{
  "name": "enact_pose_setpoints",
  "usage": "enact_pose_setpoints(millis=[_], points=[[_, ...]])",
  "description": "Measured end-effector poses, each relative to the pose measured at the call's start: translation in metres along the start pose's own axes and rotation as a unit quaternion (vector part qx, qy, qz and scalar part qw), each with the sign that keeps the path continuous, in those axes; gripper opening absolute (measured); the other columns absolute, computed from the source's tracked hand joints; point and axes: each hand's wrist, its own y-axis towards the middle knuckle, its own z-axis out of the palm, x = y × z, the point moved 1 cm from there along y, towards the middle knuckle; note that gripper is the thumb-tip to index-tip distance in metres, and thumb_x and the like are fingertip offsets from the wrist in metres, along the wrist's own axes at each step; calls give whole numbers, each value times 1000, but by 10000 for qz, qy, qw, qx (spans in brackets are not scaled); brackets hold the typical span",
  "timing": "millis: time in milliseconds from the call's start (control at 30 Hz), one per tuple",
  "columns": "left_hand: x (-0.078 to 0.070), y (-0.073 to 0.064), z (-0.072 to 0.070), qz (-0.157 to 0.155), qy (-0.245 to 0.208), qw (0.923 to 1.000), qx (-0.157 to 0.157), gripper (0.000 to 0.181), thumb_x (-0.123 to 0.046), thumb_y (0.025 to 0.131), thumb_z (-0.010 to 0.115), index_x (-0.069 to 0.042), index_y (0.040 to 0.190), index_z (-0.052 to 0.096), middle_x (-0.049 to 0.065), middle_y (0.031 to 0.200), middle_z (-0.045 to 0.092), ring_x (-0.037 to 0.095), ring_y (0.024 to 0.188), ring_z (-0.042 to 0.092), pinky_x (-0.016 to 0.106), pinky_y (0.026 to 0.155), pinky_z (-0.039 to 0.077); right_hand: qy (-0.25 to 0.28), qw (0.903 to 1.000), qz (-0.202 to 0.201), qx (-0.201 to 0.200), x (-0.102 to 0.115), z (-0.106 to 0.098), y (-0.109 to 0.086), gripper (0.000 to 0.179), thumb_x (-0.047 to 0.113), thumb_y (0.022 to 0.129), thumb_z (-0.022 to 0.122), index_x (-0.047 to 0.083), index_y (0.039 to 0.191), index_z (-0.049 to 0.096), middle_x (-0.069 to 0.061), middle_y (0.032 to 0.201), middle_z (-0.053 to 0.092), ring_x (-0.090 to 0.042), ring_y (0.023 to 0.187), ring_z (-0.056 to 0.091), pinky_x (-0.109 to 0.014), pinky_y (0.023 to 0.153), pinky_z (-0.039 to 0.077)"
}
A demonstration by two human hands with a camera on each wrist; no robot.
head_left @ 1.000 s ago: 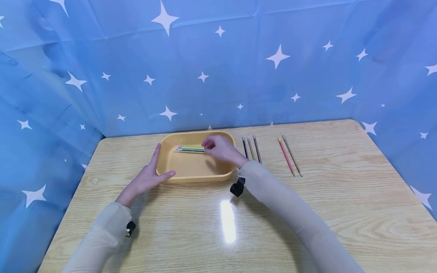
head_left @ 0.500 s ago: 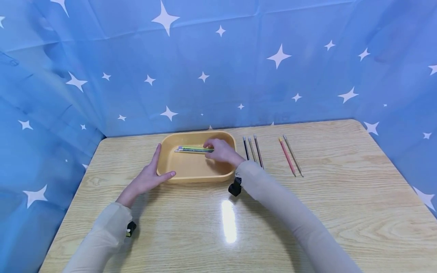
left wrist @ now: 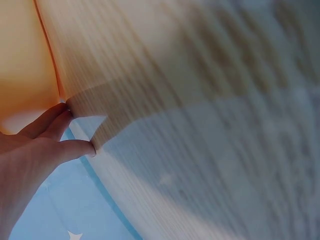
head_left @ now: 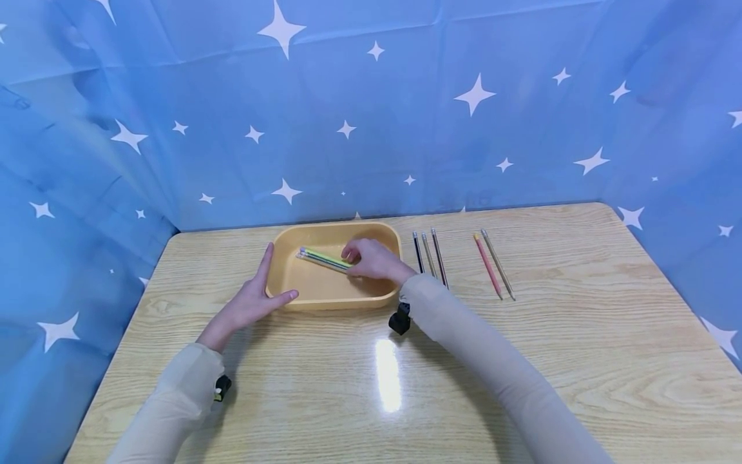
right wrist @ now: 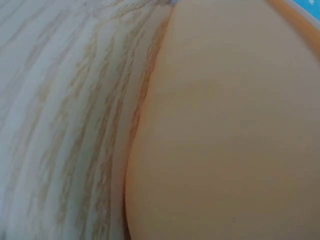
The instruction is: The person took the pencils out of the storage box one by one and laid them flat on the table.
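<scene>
A yellow-orange plastic tray [head_left: 315, 287] stands near the table's back edge, with a few pencils [head_left: 324, 259] lying together inside, one of them bright green. My right hand [head_left: 378, 260] reaches in over the tray's right side; its curled fingers and thumb pinch the pencils near their right ends, which it partly hides. At the tray's left end, my left hand [head_left: 253, 304] rests against the wall with thumb and fingers spread. The left wrist view shows that hand [left wrist: 37, 150] beside the tray's outer side. From the right wrist only the tray's wall [right wrist: 225, 125] is seen, without the hand.
Right of the tray lie a dark pencil [head_left: 417, 252], a gold pencil [head_left: 428, 254] and another dark pencil [head_left: 438, 255]. Farther right, a pink pencil [head_left: 488, 267] and a brownish pencil [head_left: 498, 264] lie side by side. A blue starred curtain [head_left: 382, 154] hangs behind the table [head_left: 324, 386].
The right hand first slid a little right along the pencils. Since then their right ends have swung toward me, so they now lie slanted in the tray. The left hand stays put.
</scene>
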Motion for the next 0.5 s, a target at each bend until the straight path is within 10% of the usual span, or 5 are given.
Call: enact_pose_setpoints(millis=[500], points=[[-1,-1,-1,0,-5,10000,46,109,-41,89,68,-19,153,-17,23,158,2,49,138,18,59,109,19,12,10000,1,69,-1,5,0,37,7,82,77,1,115,63,-5,95,64,-18,90,60,-27,78,49]])
